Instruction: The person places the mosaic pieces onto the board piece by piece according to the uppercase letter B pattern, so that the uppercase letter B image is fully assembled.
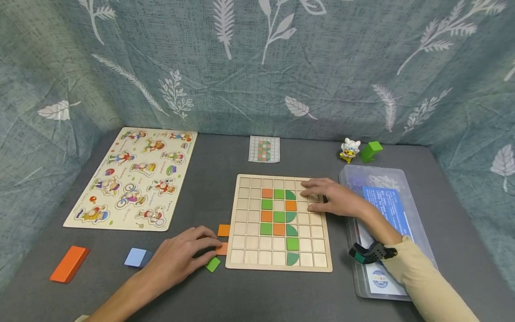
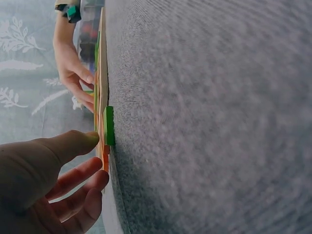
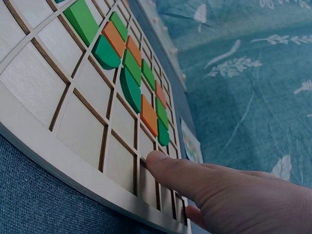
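A wooden grid board (image 1: 312,257) lies on the table with orange squares (image 1: 267,216), green squares (image 1: 293,244) and dark green rounded pieces (image 1: 292,259) in its cells. My left hand (image 1: 183,250) rests on the table left of the board. Its fingertips are at a loose orange tile (image 1: 221,249) by the board's edge; thumb and fingers stand apart. Close by lie another orange tile (image 1: 223,230) and a green tile (image 2: 108,126). My right hand (image 1: 335,197) has its extended fingers over the board's upper right cells, and its thumb (image 3: 157,160) touches or nearly touches the grid.
A small pattern card (image 1: 264,149) lies behind the board. At left are a picture puzzle board (image 1: 132,179), an orange block (image 1: 69,264) and a blue block (image 1: 138,258). A clear plastic case (image 1: 396,179), a toy figure (image 1: 349,150) and a green block (image 1: 370,151) are at right.
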Tool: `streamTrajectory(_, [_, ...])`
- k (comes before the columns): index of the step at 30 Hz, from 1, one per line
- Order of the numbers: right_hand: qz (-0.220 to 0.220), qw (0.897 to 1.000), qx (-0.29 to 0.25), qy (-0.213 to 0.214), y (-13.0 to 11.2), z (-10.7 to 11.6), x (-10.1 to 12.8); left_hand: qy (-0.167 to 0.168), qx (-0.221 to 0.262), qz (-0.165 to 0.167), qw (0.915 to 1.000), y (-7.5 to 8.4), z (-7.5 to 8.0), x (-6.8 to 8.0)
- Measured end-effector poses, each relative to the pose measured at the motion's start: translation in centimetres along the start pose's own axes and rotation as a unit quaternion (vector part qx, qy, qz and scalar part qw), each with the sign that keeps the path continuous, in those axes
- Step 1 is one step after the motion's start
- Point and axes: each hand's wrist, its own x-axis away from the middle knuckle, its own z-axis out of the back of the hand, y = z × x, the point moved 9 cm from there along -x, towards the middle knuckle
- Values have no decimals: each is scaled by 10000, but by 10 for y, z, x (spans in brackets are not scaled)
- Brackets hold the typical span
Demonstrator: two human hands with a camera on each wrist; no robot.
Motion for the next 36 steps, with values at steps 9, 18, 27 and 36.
streamTrajectory(9, [-1,10000,9,3,1,-1,0,-266,-27,-43,9996,3,-5,-3])
streamTrajectory(18, [-2,10000,34,-7,0,0,0,-431,-123,54,9990,1,-5,-5])
streamTrajectory(27, [72,9999,94,48,0,0,-1,-506,-441,-199,9975,7,-1,-10])
streamTrajectory(36, [145,9998,86,88,-3,1,0,1,-974,-1060,9896,24,7,-15])
